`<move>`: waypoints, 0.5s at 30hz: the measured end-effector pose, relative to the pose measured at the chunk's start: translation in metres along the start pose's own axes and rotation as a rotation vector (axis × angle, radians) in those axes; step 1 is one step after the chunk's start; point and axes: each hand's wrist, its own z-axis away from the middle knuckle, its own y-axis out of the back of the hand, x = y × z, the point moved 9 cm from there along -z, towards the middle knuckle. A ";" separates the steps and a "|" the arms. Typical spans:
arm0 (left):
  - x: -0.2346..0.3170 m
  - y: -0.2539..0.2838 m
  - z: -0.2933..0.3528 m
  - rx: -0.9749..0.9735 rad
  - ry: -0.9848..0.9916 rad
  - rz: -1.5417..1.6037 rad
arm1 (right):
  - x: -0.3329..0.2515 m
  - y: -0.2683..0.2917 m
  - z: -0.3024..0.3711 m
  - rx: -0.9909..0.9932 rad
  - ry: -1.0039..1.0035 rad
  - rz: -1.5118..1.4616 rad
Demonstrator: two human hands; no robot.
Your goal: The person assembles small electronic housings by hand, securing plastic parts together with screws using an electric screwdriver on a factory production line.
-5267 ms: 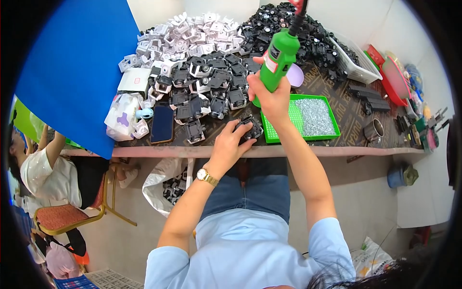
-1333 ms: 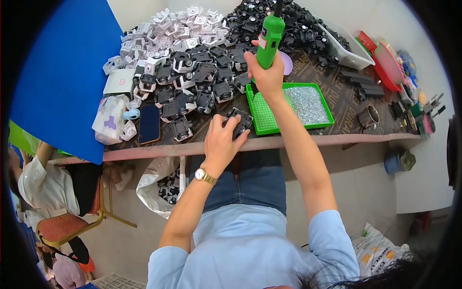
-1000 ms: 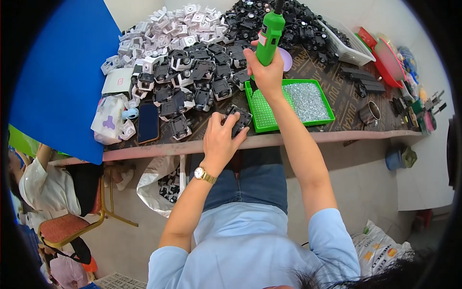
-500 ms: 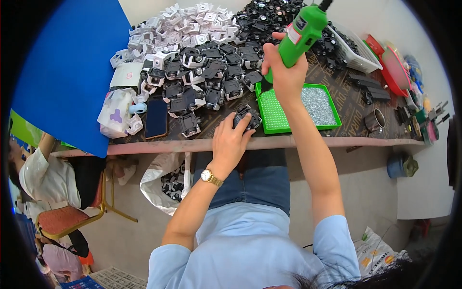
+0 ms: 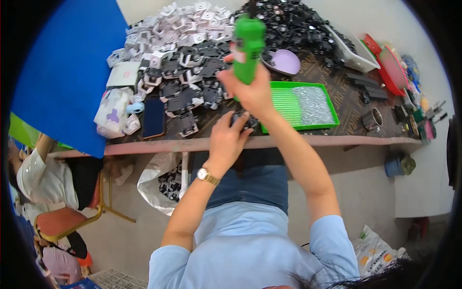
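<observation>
My right hand (image 5: 255, 94) is wrapped round a green electric screwdriver (image 5: 248, 50), held upright and smeared by motion. Its lower end is hidden behind my hand. At the table's front edge, my left hand (image 5: 225, 142) has its fingers closed on a small black toy car chassis (image 5: 250, 120), mostly covered by the fingers. Just right of the chassis lies a green tray (image 5: 333, 101) with small silvery screws (image 5: 313, 106) heaped in its right part. Left of my hands, several black-and-white toy car bodies (image 5: 185, 98) lie in a pile.
White plastic parts (image 5: 185, 24) and black parts (image 5: 288, 24) are heaped at the back. A purple dish (image 5: 287, 61), a white basket (image 5: 353, 53) and a metal cup (image 5: 372, 119) stand to the right. A phone (image 5: 153, 118) lies left. Another person (image 5: 45, 178) sits beyond the blue panel (image 5: 62, 67).
My right hand has carried the screwdriver left, from above the green tray toward the chassis, uncovering the purple dish. My left hand stays on the chassis with little movement.
</observation>
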 end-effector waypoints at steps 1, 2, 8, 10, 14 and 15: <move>-0.003 -0.002 -0.003 -0.035 -0.015 0.044 | 0.010 0.002 -0.001 -0.030 -0.038 0.077; -0.001 0.001 -0.004 -0.036 -0.020 0.074 | 0.009 -0.005 0.001 -0.087 -0.150 0.039; -0.005 0.009 -0.010 -0.120 -0.036 0.090 | 0.016 -0.018 -0.001 -0.118 -0.064 -0.006; -0.006 0.010 -0.010 -0.125 -0.035 0.117 | 0.021 -0.017 0.002 -0.112 -0.163 0.047; -0.001 0.006 -0.015 -0.093 -0.059 0.111 | -0.011 -0.002 0.001 0.095 0.085 0.333; -0.001 0.006 -0.013 -0.091 -0.058 0.117 | -0.008 0.002 0.002 0.152 0.114 0.320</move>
